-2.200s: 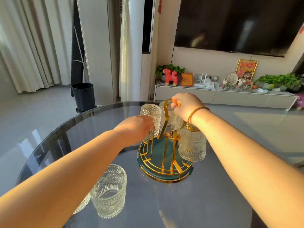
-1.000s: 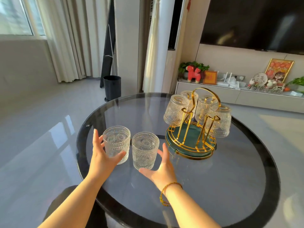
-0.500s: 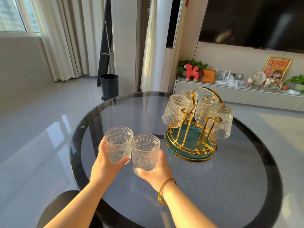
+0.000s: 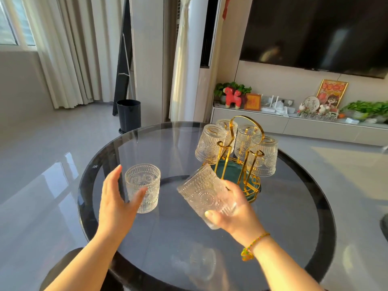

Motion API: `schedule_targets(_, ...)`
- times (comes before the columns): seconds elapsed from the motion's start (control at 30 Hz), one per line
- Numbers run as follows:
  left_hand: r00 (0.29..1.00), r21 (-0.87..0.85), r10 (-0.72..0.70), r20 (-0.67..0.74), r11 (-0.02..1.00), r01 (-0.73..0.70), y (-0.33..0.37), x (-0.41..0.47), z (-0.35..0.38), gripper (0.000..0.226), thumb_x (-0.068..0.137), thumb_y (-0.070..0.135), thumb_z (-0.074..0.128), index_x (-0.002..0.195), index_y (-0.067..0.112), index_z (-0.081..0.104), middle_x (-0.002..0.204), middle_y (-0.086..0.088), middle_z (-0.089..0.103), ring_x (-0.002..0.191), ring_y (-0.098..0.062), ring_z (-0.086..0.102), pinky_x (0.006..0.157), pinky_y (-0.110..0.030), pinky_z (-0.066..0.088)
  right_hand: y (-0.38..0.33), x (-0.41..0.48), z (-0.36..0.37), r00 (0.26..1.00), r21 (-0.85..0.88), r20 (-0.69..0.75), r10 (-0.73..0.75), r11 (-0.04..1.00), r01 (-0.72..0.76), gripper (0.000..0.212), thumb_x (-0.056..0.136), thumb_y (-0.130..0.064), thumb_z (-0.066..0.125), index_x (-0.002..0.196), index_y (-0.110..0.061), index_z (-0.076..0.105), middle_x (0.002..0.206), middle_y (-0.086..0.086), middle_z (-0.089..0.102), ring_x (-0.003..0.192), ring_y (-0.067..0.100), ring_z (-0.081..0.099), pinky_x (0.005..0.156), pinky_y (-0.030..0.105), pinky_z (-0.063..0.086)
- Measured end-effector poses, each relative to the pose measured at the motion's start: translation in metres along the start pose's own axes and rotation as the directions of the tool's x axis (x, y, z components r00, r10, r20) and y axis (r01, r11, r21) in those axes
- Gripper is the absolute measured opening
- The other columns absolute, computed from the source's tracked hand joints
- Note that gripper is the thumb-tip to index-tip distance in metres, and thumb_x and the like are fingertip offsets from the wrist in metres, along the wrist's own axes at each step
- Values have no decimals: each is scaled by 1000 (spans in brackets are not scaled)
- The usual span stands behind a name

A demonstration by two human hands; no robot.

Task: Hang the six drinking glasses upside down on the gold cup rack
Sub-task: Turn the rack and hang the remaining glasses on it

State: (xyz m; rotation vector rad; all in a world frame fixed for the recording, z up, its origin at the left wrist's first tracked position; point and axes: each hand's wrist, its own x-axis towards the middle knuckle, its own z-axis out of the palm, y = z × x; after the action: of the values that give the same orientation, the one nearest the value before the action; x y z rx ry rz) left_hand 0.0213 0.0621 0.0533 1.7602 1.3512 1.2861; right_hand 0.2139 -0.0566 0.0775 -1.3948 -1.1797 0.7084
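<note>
The gold cup rack (image 4: 245,131) with a green base stands on the round glass table (image 4: 283,206), right of centre. Several embossed glasses (image 4: 210,145) hang upside down on it. My right hand (image 4: 237,215) grips another embossed glass (image 4: 201,192), lifted off the table and tipped sideways with its mouth toward my palm, just in front of the rack. One more glass (image 4: 142,185) stands upright on the table at the left. My left hand (image 4: 117,202) curves around its left side with spread fingers, thumb at its front; whether it touches is unclear.
The table's dark rim (image 4: 84,185) runs close behind my left hand. A black bin (image 4: 128,115) stands on the floor beyond the table. A low white cabinet (image 4: 294,124) with ornaments and plants lines the far wall under a dark screen.
My right hand has lifted its glass off the table and tilted it toward the rack. My left hand has loosened from the other glass, which now stands on the table.
</note>
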Motion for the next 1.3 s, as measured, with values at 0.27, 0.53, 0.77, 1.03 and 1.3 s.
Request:
schedule_targets(0.27, 895, 31, 385, 223, 915, -401, 74, 8, 38, 33, 87, 12, 49, 120, 9, 51, 134, -10, 49, 123, -29, 45, 101, -37, 34, -47, -7, -73, 997, -285, -73, 31, 957, -50, 50, 51, -32, 70, 90, -35, 39, 116, 4, 50, 109, 19, 49, 93, 33, 42)
schedule_targets(0.53, 710, 200, 440, 550, 756, -623, 112, 28, 94, 51, 91, 29, 38, 138, 19, 20, 152, -1, 20, 139, -18, 17, 113, -31, 12, -76, 10, -114, 994, -511, -101, -42, 859, -16, 52, 59, -25, 79, 94, -37, 42, 103, -13, 51, 96, 5, 50, 79, 10, 36)
schedule_targets(0.77, 655, 264, 379, 654, 696, -667, 116, 40, 112, 56, 92, 35, 33, 140, 20, 7, 154, 0, 8, 141, -17, 6, 115, -32, 3, -118, 35, -136, 970, -620, -183, -161, 785, 13, 56, 63, -26, 76, 108, -25, 43, 107, -7, 45, 91, 5, 46, 63, 5, 35)
schedule_targets(1.03, 663, 257, 391, 638, 703, -663, 108, 40, 111, 53, 93, 31, 33, 140, 24, 9, 154, 2, 9, 140, -18, 11, 115, -33, 4, -132, 72, -132, 953, -706, -217, -212, 709, -3, 63, 63, -33, 75, 119, -21, 48, 107, -5, 45, 98, 10, 42, 75, 19, 32)
schedule_targets(1.3, 676, 251, 371, 636, 729, -637, 106, 39, 114, 54, 93, 31, 34, 139, 26, 7, 154, 3, 7, 140, -20, 12, 115, -34, 4, -84, 84, -113, 971, -690, -209, -116, 722, -62, 70, 64, -32, 75, 125, -16, 45, 133, 9, 51, 119, 23, 47, 92, 28, 36)
